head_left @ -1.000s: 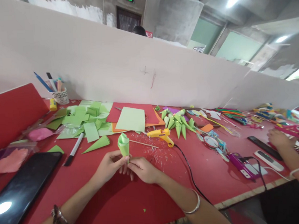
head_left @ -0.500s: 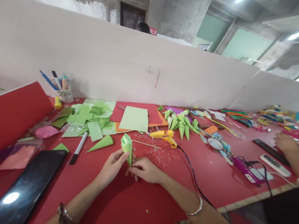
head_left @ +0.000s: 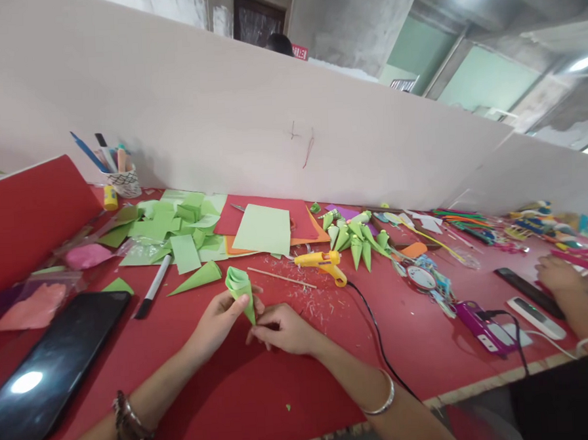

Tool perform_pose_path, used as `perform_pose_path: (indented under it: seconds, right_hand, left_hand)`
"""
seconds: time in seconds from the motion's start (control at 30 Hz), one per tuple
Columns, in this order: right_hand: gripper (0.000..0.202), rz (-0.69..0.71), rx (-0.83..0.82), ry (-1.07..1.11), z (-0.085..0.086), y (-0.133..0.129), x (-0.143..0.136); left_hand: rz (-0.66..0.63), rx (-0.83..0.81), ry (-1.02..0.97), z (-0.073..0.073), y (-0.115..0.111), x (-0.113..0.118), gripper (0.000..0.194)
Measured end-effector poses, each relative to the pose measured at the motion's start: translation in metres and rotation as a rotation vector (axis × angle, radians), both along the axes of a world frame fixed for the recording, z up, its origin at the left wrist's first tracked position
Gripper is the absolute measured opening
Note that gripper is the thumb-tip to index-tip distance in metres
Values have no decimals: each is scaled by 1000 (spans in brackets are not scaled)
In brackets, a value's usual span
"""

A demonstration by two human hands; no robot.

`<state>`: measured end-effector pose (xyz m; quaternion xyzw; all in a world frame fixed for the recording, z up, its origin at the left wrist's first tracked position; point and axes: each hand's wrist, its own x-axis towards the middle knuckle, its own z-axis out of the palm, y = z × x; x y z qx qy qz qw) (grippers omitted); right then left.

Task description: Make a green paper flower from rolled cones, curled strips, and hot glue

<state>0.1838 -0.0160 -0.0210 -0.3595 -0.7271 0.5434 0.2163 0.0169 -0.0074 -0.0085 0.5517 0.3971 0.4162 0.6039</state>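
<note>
A rolled green paper cone [head_left: 240, 290] is held above the red table, its wide coiled end up and its point down. My left hand [head_left: 226, 315] grips the cone's side between thumb and fingers. At the pointed tip, my right hand [head_left: 280, 329] is closed in a pinch, its fingertips partly hidden. Just beyond my hands lie a thin wooden stick [head_left: 281, 278] and a yellow glue gun [head_left: 320, 261] with a black cord. Another green paper cone [head_left: 198, 279] rests on the table to the left.
Green paper pieces [head_left: 166, 223] pile up behind, beside stacked coloured sheets [head_left: 262, 228]. Several finished-looking green cones [head_left: 357, 240] cluster right of them. A black phone [head_left: 50, 370] and marker [head_left: 153, 286] lie left. At far right, a co-worker's hand [head_left: 563, 275] is near a purple power adapter [head_left: 484, 325].
The held cone has tilted, its wide end leaning left and slightly toward me. My left hand has shifted a little left with it; my right hand stays at the tip.
</note>
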Motion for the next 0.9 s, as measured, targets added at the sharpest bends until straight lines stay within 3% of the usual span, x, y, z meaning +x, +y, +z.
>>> perform_pose_path:
  seconds: [0.2, 0.6, 0.9]
  right_hand:
    - [29, -92, 2, -4, -4, -1, -3]
    - [43, -104, 54, 21, -6, 2, -2]
    - [25, -167, 105, 40, -7, 2, -2]
  left_hand:
    - [1, 25, -10, -2, 1, 0, 33]
    - [-61, -18, -63, -5, 1, -2, 44]
    - [-143, 65, 48, 1, -1, 0, 36]
